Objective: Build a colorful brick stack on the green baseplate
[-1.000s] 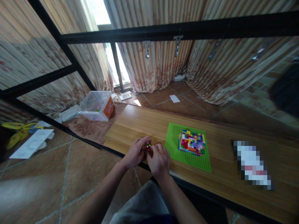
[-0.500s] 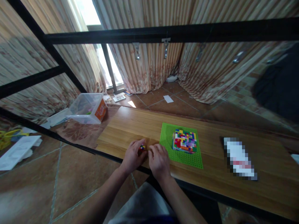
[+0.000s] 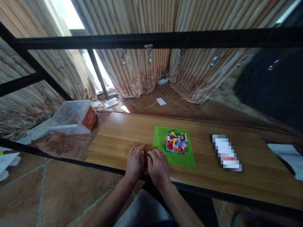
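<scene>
My left hand [image 3: 135, 162] is closed over the wooden table [image 3: 113, 138] near its front edge. A small yellow toy brick [image 3: 142, 151] peeks out by its fingertips, and the rest of what it holds is hidden. Close beside it, my right hand [image 3: 158, 164] has its fingers curled and pinched together; whatever they hold cannot be made out. Just right of my hands lies a green studded baseplate [image 3: 158, 134]. A block built of many-coloured bricks [image 3: 177, 142] stands on it, a little right of its middle.
A dark-edged item with a blurred-out face [image 3: 227, 153] lies on the table's right part. White papers [image 3: 285, 156] are at the far right. A clear plastic bin [image 3: 68, 118] stands on the floor at left. A black metal bar [image 3: 132, 40] crosses ahead.
The view has turned right, so everything sits further left. My left hand has turned and covers most of the coloured bricks that showed in it before. Both hands stay close together.
</scene>
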`<state>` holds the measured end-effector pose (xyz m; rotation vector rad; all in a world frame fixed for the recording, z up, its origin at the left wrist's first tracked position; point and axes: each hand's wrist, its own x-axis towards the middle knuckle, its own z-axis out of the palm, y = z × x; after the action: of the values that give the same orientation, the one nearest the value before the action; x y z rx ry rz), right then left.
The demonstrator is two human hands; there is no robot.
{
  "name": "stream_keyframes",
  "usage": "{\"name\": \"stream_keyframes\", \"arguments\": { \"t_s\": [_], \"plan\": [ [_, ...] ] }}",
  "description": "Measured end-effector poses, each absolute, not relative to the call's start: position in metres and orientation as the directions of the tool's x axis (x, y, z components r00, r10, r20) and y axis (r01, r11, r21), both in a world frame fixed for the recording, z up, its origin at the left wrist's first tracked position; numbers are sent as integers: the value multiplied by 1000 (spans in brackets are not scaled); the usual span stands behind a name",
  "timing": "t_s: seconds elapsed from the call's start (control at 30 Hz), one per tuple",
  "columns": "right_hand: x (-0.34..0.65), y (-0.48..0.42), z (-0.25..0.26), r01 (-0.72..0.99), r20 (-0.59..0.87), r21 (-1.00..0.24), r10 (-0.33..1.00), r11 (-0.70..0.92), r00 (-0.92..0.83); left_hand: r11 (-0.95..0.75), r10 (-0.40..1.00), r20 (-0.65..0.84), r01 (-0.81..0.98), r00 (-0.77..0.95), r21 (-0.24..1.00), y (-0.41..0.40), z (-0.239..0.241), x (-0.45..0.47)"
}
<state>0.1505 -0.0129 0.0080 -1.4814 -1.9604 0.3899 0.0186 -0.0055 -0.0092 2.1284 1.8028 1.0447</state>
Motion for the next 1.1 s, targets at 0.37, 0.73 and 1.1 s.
{"name": "stream_keyframes", "arguments": {
  "t_s": [0.37, 0.73, 1.1],
  "plan": [
    [175, -4, 7, 789, 320, -562, 945, 250, -72, -397, 916, 337, 630, 219, 668, 17, 1, 31],
    [159, 10, 14, 816, 142, -535, 975, 221, -171, -309, 951, 293, 241, 102, 920, 16, -6, 21],
    [158, 21, 7, 852, 193, -439, 956, 284, -220, -211, 953, 167, -157, -254, 965, 26, -12, 12]
  ]
}}
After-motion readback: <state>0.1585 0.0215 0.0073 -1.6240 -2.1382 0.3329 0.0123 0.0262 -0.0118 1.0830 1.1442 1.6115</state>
